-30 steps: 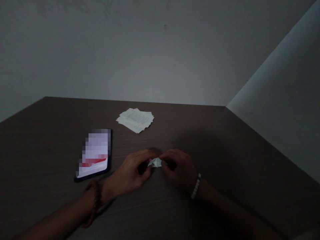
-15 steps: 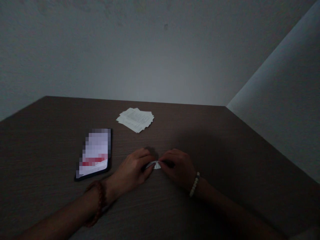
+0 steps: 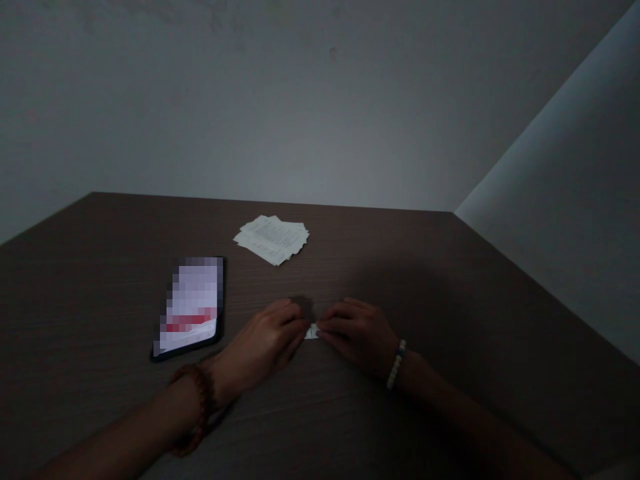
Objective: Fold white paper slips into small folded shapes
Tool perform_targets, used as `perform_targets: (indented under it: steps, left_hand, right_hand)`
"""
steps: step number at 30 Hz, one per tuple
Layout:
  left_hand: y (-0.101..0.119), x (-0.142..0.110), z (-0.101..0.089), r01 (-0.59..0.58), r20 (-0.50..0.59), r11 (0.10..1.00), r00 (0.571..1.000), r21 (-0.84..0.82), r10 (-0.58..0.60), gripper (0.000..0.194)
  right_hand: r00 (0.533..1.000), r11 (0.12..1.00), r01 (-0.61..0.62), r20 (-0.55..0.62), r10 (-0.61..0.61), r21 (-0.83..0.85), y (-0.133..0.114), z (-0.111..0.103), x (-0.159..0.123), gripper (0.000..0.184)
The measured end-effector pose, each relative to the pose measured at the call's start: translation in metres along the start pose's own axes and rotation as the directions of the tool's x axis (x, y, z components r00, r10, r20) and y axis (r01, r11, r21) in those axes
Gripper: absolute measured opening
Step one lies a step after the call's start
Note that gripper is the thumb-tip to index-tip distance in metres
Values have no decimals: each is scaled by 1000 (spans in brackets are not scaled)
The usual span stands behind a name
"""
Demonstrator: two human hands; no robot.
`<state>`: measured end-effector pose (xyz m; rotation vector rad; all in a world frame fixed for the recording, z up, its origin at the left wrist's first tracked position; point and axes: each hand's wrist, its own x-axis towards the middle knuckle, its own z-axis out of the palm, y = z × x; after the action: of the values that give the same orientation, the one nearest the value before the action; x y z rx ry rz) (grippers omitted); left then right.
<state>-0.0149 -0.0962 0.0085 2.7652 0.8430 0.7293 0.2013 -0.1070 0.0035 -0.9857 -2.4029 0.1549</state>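
Observation:
A small piece of white paper lies low on the brown table between my two hands, and only a narrow strip of it shows. My left hand, with a reddish-brown beaded bracelet on its wrist, has its fingers pressed together on the paper's left side. From the other side, my right hand pinches the paper's right edge; a pale beaded bracelet circles that wrist. The fingers hide most of the paper, so its folds cannot be made out.
Left of my hands a phone lies face up, its lit screen pixelated. Farther back is a loose stack of printed paper sheets. The dark wooden table meets a grey wall behind and another on the right.
My left fingers have closed down over the paper's left part, which stood up slightly before. The paper now looks flatter. My right hand has shifted slightly right.

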Motion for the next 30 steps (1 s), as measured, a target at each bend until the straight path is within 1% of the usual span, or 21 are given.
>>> perform_targets:
  steps: [5, 8, 16, 19, 23, 25, 30]
  left_hand:
    - [-9, -3, -5, -31, 96, 996, 995, -87, 39, 21]
    - [-11, -5, -5, -48, 115, 992, 991, -113, 61, 21]
    - [-7, -3, -10, -103, 184, 994, 977, -24, 105, 23]
    - [-5, -2, -15, -101, 201, 994, 974, -34, 106, 22]
    - [-6, -2, -16, -78, 183, 987, 978, -142, 103, 21]
    - [-7, -2, -15, -52, 162, 978, 983, -204, 86, 21]
    - [-9, 0, -11, -8, 122, 967, 992, -254, 40, 18]
  right_hand:
    - [999, 1000, 14, 46, -14, 1, 1, -4, 0, 13]
    - [999, 1000, 4, 51, -4, 2, 1, -6, -1, 13]
    - [997, 999, -30, 77, 27, 33, -3, -9, -3, 12]
    - [996, 999, -36, 83, 33, 35, -4, -11, -2, 13]
    - [995, 997, -62, 77, 58, 48, -6, -11, 0, 10]
    - [994, 995, -82, 76, 78, 55, -6, -9, 1, 12]
    - [990, 990, -132, 54, 129, 43, -6, -3, 1, 10]
